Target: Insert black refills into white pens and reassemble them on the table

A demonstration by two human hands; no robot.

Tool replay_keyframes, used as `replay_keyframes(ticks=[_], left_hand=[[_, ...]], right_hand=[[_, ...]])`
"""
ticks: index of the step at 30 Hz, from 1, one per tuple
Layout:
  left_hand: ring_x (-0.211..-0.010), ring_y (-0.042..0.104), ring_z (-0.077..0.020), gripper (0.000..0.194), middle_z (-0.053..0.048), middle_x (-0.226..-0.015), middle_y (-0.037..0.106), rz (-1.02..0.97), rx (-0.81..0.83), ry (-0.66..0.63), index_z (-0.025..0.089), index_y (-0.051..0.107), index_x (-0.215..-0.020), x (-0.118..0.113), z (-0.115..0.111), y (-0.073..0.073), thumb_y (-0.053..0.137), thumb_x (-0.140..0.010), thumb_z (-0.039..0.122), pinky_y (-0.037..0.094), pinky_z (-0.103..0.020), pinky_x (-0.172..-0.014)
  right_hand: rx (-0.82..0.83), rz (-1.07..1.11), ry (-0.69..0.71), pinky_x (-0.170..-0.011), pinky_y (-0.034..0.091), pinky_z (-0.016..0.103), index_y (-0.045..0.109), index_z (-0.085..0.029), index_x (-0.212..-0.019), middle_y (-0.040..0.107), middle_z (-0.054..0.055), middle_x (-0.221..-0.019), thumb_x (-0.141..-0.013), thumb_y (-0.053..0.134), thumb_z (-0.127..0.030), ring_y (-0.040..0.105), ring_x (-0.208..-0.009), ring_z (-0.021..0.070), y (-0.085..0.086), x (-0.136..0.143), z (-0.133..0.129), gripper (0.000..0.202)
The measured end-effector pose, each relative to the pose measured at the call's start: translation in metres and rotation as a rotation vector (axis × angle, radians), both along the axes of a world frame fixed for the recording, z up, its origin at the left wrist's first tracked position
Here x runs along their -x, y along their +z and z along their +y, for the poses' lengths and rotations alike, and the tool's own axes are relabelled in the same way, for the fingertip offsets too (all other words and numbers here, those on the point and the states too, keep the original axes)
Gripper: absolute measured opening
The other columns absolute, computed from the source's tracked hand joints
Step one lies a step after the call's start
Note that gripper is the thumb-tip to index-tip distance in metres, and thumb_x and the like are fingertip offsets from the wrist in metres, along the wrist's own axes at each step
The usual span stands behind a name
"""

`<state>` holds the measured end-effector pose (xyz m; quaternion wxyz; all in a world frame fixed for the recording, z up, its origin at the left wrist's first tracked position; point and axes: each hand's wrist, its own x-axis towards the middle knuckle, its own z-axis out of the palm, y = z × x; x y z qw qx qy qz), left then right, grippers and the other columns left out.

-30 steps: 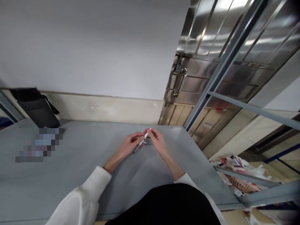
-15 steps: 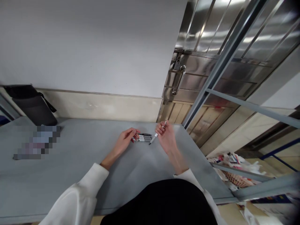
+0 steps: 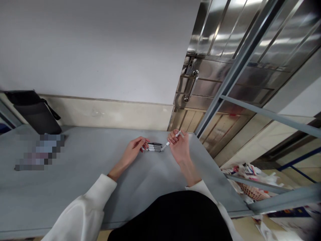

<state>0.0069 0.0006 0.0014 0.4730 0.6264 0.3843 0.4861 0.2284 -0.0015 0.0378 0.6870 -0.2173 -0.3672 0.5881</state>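
Note:
Several pens (image 3: 154, 147) with white and dark grey parts lie side by side on the grey tabletop (image 3: 150, 180). My left hand (image 3: 135, 147) is curled over their left ends, fingertips against them; the exact grip is partly hidden. To the right, my right hand (image 3: 180, 145) is closed round a white pen (image 3: 166, 146). This pen slants down to the left, its dark tip at the right ends of the row. Whether the tip touches the other pens I cannot tell.
A dark bottle-shaped container (image 3: 37, 113) with a strap stands at the back left, beside a blurred-out flat object (image 3: 41, 152). A metal post (image 3: 225, 83) rises at the table's right corner. Beyond the right edge sits a pink basket (image 3: 252, 191) with plastic bags.
The pen in my right hand has tilted slightly, and its tip has moved up a little toward the row's right ends. My left hand has hardly moved.

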Motion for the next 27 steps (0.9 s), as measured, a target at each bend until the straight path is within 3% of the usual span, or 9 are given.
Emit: replay_keyframes(ticks=[9,19,27], left_hand=[[-0.076,0.062,-0.0187,0.039,-0.006,-0.084,0.071,-0.011,0.0,-0.012,0.018,0.075,-0.099,0.0003,0.0,-0.0008,0.057,-0.099,0.052,0.047,-0.029,-0.067],[-0.077,0.063,-0.019,0.039,-0.005,-0.084,0.072,-0.004,0.012,-0.009,0.018,0.076,-0.099,-0.0001,-0.0002,0.0,0.057,-0.099,0.052,0.048,-0.029,-0.067],[-0.076,0.064,-0.0191,0.039,-0.005,-0.085,0.072,-0.003,-0.006,-0.016,0.019,0.076,-0.099,0.0001,0.0018,-0.0031,0.056,-0.099,0.052,0.048,-0.029,-0.067]], right_hand=[[-0.016,0.088,0.034,-0.054,0.037,0.025,0.056,-0.023,-0.074,0.021,-0.005,-0.068,-0.098,0.052,-0.035,0.026,-0.057,0.0152,-0.0021,-0.0023,0.0007,0.028],[-0.019,0.038,-0.026,-0.054,0.038,0.029,0.053,-0.026,-0.075,0.021,-0.005,-0.067,-0.098,0.053,-0.045,0.025,-0.055,0.0162,0.0007,-0.0018,-0.0004,0.031],[-0.017,0.053,-0.031,-0.054,0.039,0.029,0.053,-0.026,-0.074,0.021,-0.005,-0.066,-0.097,0.054,-0.041,0.027,-0.055,0.016,0.003,-0.0007,-0.0028,0.028]])
